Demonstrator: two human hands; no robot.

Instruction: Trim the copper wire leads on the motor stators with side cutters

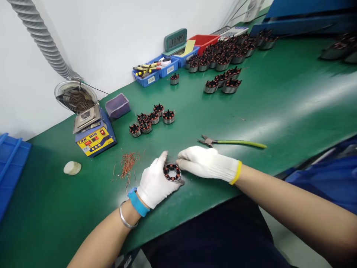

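One coil ring (167,172) is held near the front edge of the table (223,123) in the head view. The left hand (156,182) curls around its outer wall, apparently to steady it with the windings accessible from above. The right hand (200,162) has its fingers bunched at the rim; whether they pinch a wire cannot be told. The cutters (237,142) lie just beyond the right hand, presumably for easy reach. Materials: gloves (219,166), white fabric; ring, round, copper windings; cutter handles, green and slender; wire clippings (128,163), thin, loosely heaped copper strands beside the left hand.
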